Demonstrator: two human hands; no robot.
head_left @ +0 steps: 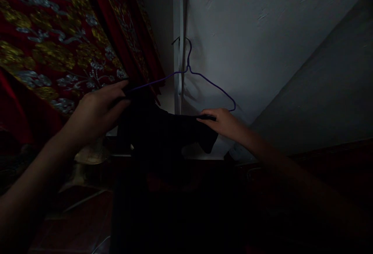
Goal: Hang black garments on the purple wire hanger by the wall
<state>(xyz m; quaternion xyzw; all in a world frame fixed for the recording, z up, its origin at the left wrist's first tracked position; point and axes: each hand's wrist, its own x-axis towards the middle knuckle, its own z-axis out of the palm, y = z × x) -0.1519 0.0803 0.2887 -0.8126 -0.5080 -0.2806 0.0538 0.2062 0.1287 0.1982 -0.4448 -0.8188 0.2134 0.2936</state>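
A purple wire clothes hanger [210, 81] hangs by its hook at a narrow pale upright strip. Its left arm runs into a black shirt [163, 137], while the right arm is still bare down to the bend. My left hand [100, 106] grips the shirt's cloth at the hanger's left end, thumb and fingers closed together. On the other side, my right hand [223, 122] pinches the shirt's upper edge just below the hanger's right end. A short sleeve droops under that hand. The shirt's lower part is lost in darkness.
A red curtain [49, 48] with gold and silver floral patterns hangs at left. Behind the hanger stand a pale upright strip [176, 21] and a grey wall [247, 25]. A dim rounded object [91, 155] sits low at left, above a reddish tiled floor [78, 223].
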